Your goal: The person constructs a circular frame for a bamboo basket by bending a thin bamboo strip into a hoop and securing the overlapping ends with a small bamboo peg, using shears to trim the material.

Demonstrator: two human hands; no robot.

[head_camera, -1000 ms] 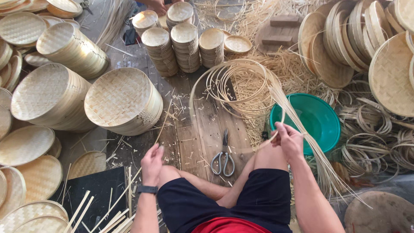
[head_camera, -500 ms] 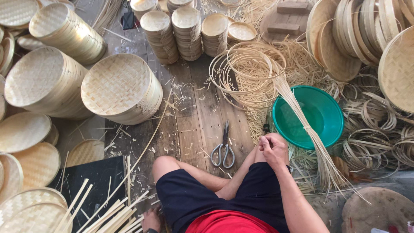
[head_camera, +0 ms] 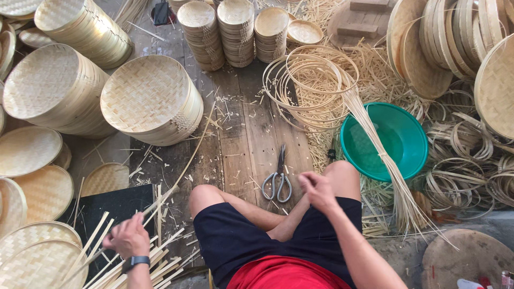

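1. The left hand [head_camera: 127, 239] was down at the pile of bamboo sticks [head_camera: 155, 262], left of the scissors [head_camera: 277, 179], fingers closed around one long strip [head_camera: 184, 160] that ran up towards the stacked woven trays [head_camera: 152, 101].
2. The right hand [head_camera: 317, 190] hovered just right of the scissors, fingers loosely curled and apparently holding nothing.
3. Further right of the scissors sat the green bowl [head_camera: 404, 139], a bundle of thin strips [head_camera: 380, 155] lying across it.

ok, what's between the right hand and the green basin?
Head view: the person's bent right knee sits between the right hand and the green basin. A bundle of thin bamboo strips crosses the basin's near side.
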